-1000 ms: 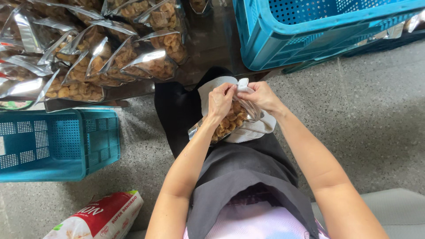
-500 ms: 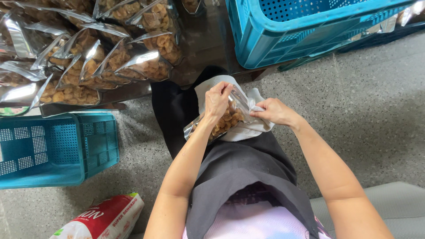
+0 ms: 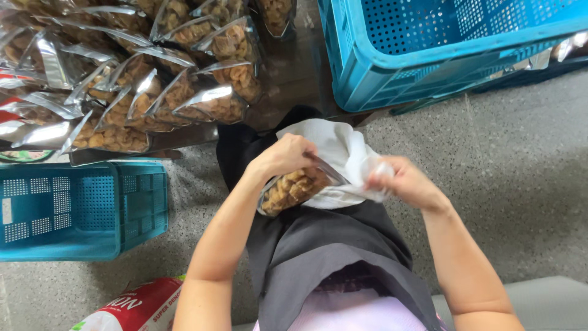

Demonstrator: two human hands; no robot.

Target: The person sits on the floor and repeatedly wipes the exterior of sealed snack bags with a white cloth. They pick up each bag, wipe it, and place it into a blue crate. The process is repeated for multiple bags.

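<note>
A clear and silver snack pouch (image 3: 294,189) full of brown fried pieces lies across my lap on a white cloth (image 3: 343,153). My left hand (image 3: 283,156) grips the pouch near its top edge. My right hand (image 3: 407,182) sits a little to the right of the pouch, its fingers pinched on a fold of the white cloth. Both forearms reach forward over my dark grey apron (image 3: 331,251).
Several filled snack pouches (image 3: 153,92) lie stacked on the floor at the upper left. A large blue plastic crate (image 3: 441,55) stands at the upper right, a smaller blue crate (image 3: 73,208) at the left. A red and white bag (image 3: 131,306) lies at the lower left.
My right hand has drawn away from the pouch to the right, pulling the white cloth. The left hand has kept its hold on the pouch, which now lies flatter.
</note>
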